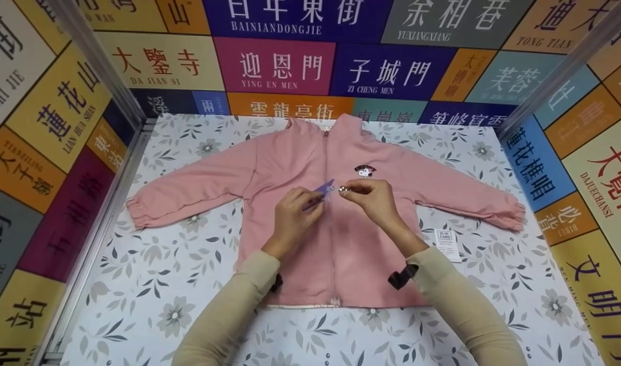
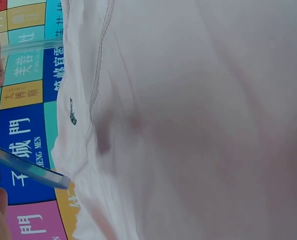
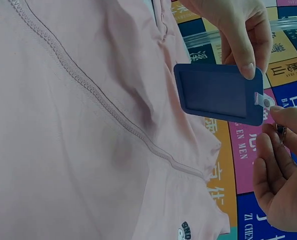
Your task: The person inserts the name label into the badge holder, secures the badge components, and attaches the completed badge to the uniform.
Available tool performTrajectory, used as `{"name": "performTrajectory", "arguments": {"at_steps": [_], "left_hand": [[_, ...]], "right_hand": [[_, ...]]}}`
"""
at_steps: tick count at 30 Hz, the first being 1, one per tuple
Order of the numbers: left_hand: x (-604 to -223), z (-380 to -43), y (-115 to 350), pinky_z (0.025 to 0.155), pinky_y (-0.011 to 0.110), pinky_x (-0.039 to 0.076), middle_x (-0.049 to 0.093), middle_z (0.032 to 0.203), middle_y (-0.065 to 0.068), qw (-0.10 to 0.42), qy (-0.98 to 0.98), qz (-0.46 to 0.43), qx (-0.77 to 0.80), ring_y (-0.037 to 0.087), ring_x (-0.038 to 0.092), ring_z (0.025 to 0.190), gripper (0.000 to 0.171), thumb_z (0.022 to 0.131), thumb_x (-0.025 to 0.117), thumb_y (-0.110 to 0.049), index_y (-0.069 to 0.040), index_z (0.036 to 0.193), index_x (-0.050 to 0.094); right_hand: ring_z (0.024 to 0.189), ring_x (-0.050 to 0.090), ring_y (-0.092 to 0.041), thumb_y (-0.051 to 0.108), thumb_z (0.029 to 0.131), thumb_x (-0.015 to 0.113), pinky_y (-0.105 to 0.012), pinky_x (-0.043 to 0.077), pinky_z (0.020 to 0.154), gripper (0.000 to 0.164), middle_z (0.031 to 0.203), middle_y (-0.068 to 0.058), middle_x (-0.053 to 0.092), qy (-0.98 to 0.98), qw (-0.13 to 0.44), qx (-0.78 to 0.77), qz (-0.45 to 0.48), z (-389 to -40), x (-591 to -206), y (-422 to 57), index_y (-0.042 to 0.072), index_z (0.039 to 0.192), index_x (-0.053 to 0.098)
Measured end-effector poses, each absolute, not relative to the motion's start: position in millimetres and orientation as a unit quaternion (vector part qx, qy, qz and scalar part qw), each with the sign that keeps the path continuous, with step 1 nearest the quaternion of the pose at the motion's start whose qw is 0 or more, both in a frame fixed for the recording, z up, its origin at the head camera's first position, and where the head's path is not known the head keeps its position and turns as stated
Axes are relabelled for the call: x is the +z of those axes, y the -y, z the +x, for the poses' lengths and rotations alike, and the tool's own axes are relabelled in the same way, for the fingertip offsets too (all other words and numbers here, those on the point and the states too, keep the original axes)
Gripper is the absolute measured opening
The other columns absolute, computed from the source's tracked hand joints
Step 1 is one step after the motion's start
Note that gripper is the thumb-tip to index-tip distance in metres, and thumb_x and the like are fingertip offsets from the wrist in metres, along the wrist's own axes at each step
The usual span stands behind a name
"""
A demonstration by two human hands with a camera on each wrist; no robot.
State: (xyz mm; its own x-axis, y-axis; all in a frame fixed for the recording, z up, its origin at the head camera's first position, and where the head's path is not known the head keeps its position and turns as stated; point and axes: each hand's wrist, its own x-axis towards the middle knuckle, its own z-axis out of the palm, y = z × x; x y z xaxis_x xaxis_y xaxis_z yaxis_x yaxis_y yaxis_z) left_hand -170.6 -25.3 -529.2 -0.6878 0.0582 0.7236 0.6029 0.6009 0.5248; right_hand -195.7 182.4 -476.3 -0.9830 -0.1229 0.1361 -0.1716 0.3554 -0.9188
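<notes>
My left hand (image 1: 298, 213) grips a blue card holder (image 3: 213, 94) by its edge, thumb on top, above the middle of a pink zip-up jacket (image 1: 290, 244). A clear strap with a round snap (image 3: 267, 102) sticks out from the holder's end. Facing it, my right hand (image 1: 369, 198) pinches a small shiny metal clip (image 1: 344, 189) between thumb and fingers, right at the strap. In the left wrist view the holder (image 2: 31, 167) shows edge-on beside the left fingers.
The jacket lies spread front up on a floral white table cover (image 1: 173, 274), sleeves out to both sides. A white printed card (image 1: 446, 245) lies by its right side. Walls with coloured sign panels (image 1: 280, 66) stand behind and on both sides.
</notes>
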Motion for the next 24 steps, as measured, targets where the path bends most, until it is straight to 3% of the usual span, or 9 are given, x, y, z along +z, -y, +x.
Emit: {"name": "performTrajectory", "arguments": {"at_steps": [4,11,17,24], "left_hand": [[-526,-173,26,0.072,0.025,0.053,0.069,0.086,0.004,0.321,0.823,-0.217,-0.415,0.013,0.063,0.08,0.026,0.08,0.081,-0.022,-0.011,0.104,0.077],[-516,-183,24,0.076,0.028,0.054,0.072,0.091,0.006,0.269,0.82,-0.23,-0.45,0.016,0.065,0.082,0.028,0.09,0.072,-0.031,-0.01,0.11,0.075],[-511,-193,23,0.073,0.028,0.054,0.07,0.088,0.006,0.233,0.805,-0.249,-0.485,0.018,0.066,0.079,0.031,0.093,0.069,-0.033,-0.011,0.114,0.074],[-502,-199,20,0.074,0.026,0.052,0.068,0.083,0.003,0.215,0.818,-0.249,-0.472,0.015,0.063,0.078,0.031,0.094,0.066,-0.035,-0.013,0.113,0.075]], "right_hand": [[0.081,0.071,-0.007,0.019,0.08,0.083,-0.022,0.059,0.074,0.021,0.093,-0.01,0.078,0.82,0.022,0.564,0.097,-196,-475,-184,0.007,0.097,0.079],[0.081,0.07,-0.007,0.017,0.081,0.082,-0.019,0.057,0.073,0.02,0.097,-0.016,0.076,0.81,0.018,0.573,0.122,-201,-472,-187,0.007,0.098,0.079],[0.083,0.069,-0.009,0.008,0.083,0.078,-0.018,0.057,0.076,0.021,0.101,-0.024,0.074,0.803,0.001,0.582,0.128,-202,-465,-189,-0.002,0.102,0.076],[0.082,0.069,-0.011,0.017,0.085,0.078,-0.02,0.057,0.074,0.019,0.097,-0.013,0.075,0.802,0.005,0.574,0.164,-207,-467,-193,0.006,0.1,0.078]]}}
